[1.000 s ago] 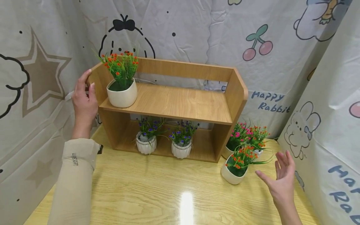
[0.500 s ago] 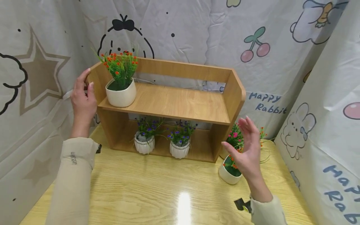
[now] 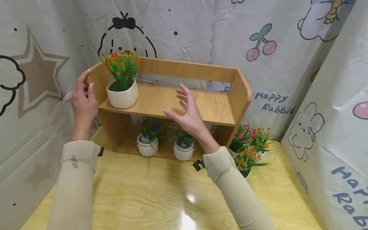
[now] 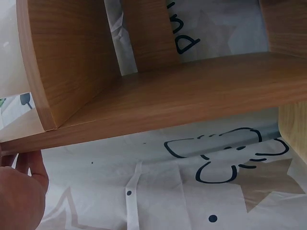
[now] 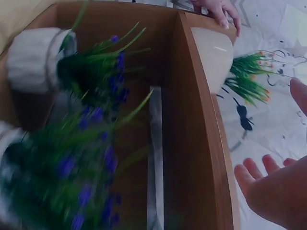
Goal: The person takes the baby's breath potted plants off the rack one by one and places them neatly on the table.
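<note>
A two-tier wooden shelf stands on the table. My left hand holds the edge of its left side panel; in the left wrist view the fingers curl at the board's edge. My right hand, spread and holding nothing, hovers in front of the upper tier. To its left on that tier sits a white pot with orange flowers. Below are two ribbed white pots with purple flowers, a left one and a right one, the latter partly behind my right hand.
Several potted flowers stand beside the shelf's right end: a pink-flowered plant, an orange-flowered one and a nearer orange-flowered one, partly covered by my right sleeve. A printed cloth hangs behind and at both sides.
My right hand has swept left from beside the potted plants at the right to in front of the upper tier. The left hand has stayed at the shelf's left panel.
</note>
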Demonstrator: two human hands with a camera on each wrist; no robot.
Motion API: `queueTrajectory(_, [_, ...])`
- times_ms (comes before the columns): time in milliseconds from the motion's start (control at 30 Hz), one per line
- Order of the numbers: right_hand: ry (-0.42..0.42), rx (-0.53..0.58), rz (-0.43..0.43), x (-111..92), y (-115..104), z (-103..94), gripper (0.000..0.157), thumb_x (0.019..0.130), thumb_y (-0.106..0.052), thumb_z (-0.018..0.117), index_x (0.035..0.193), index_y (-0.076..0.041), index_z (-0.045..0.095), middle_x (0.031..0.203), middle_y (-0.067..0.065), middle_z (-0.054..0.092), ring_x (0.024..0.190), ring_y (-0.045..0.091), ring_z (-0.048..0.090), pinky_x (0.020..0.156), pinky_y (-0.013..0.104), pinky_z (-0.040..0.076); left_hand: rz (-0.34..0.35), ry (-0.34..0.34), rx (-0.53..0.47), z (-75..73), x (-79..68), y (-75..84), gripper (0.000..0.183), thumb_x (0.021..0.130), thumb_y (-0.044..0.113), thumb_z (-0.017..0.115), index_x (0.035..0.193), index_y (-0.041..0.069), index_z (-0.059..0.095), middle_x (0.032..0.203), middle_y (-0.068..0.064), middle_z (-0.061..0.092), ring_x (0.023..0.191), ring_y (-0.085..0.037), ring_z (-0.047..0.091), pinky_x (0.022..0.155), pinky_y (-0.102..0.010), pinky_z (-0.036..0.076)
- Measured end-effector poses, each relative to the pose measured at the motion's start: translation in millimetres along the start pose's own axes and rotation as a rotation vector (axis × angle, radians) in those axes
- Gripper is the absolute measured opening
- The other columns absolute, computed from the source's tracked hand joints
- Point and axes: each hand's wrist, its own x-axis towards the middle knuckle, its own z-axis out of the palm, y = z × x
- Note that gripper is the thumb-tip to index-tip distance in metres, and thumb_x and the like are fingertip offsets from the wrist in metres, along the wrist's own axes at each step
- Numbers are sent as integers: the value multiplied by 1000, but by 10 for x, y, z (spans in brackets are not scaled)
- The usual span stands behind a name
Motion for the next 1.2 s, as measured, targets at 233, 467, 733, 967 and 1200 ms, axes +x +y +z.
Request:
queueTrajectory(233, [-107, 50, 168, 565, 34, 467, 106, 88, -27, 83, 167, -25, 13, 164, 8, 33, 151, 25, 37, 121, 40, 35, -26, -11, -10, 5, 18, -30, 43, 110, 19, 48, 152, 28, 51, 153, -3, 54, 121, -22, 51, 113, -34, 40])
queueTrajectory(467, [-157, 121, 250, 939, 53, 927, 113, 86, -30, 86, 168, -26, 8, 168, 8, 28, 154, 28, 33, 119, 42, 40, -37, -19, -26, -64, 19, 14, 43, 110, 22, 48, 152, 32, 50, 155, 2, 53, 133, -18, 52, 116, -28, 37])
queueTrajectory(733, [-164, 36, 245, 1092, 96, 1215, 119, 81, -35, 89, 168, -22, 8, 167, 4, 30, 153, 24, 35, 119, 40, 39, 20, -12, -26, -24, 10, 17, 43, 110, 20, 48, 152, 26, 51, 141, -12, 59, 107, -20, 48, 96, -33, 38])
queueTrajectory(967, [-160, -64, 249, 1090, 125, 1295, 117, 81, -41, 88, 167, -17, 13, 163, 1, 36, 145, 18, 43, 115, 33, 43, 10, 5, -26, -57, -22, -9, 42, 109, 20, 49, 151, 27, 53, 149, -6, 59, 113, -24, 53, 103, -36, 42])
queueTrajectory(1200, [-154, -73, 264, 1112, 113, 1231, 116, 80, -42, 88, 167, -20, 14, 160, 3, 35, 144, 18, 42, 115, 34, 43, 16, -6, -12, -21, -1, 37, 43, 110, 18, 47, 152, 27, 51, 114, -6, 56, 99, -14, 43, 90, -28, 34])
